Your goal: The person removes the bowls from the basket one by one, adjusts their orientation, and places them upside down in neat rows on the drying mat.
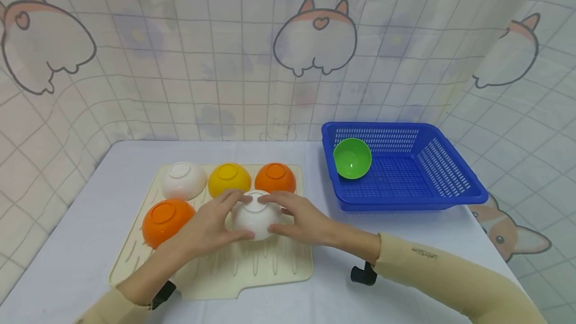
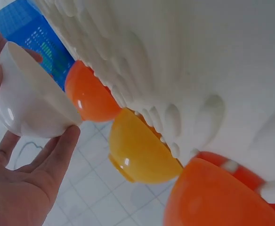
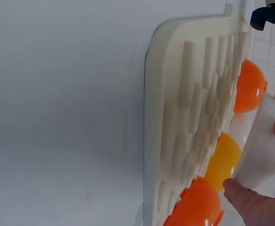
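Note:
Both of my hands hold an upside-down white bowl [image 1: 255, 221] over the cream draining board [image 1: 274, 266]. The left hand [image 1: 209, 224] grips its left side and the right hand [image 1: 303, 221] its right side, with fingers near the foot ring and thumbs low by the rim. In the left wrist view a gap shows between the bowl's rim and the ribbed board. Behind it, a second white bowl [image 1: 183, 185], a yellow bowl [image 1: 230, 179] and an orange bowl [image 1: 275, 179] stand upside down in a row. Another orange bowl [image 1: 165, 226] sits inverted beside my left wrist.
To the right, a blue plastic basket [image 1: 414, 200] stands on the white-covered table [image 1: 333, 284]. Inside its left end a green bowl [image 1: 353, 159] leans with its opening facing me. A patterned curtain [image 1: 243, 89] hangs behind the table.

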